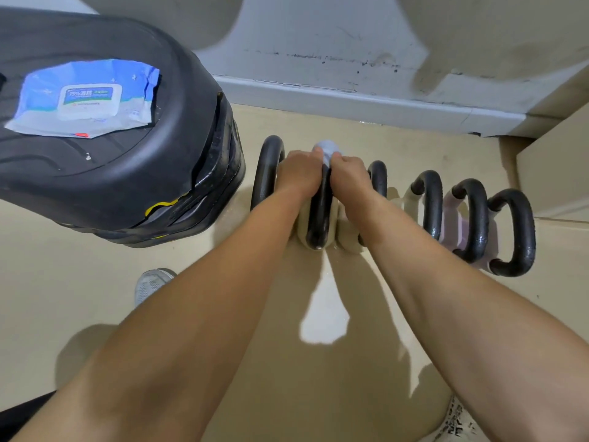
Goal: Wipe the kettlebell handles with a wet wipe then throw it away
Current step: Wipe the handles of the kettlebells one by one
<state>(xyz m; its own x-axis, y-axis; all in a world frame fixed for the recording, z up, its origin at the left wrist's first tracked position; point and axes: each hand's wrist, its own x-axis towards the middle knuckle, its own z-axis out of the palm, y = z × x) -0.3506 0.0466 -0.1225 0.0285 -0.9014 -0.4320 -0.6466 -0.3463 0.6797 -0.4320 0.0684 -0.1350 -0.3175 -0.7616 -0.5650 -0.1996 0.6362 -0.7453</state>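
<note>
Several kettlebells with black loop handles stand in a row on the beige floor. Both my hands close over the top of the second handle from the left (pixel 319 215). A pale wet wipe (pixel 328 149) is wrapped over that handle's top, pinched between my left hand (pixel 298 172) and my right hand (pixel 349 173). The leftmost handle (pixel 267 173) stands just left of my left hand. Further handles (pixel 428 205) line up to the right, the last one (pixel 518 232) nearest the wall corner.
A blue and white wet wipe pack (pixel 86 97) lies on a black padded bench seat (pixel 127 173) at the left. A white skirting board (pixel 350 100) runs behind the kettlebells. My shoes show at the bottom left (pixel 153 283) and bottom right (pixel 454 422).
</note>
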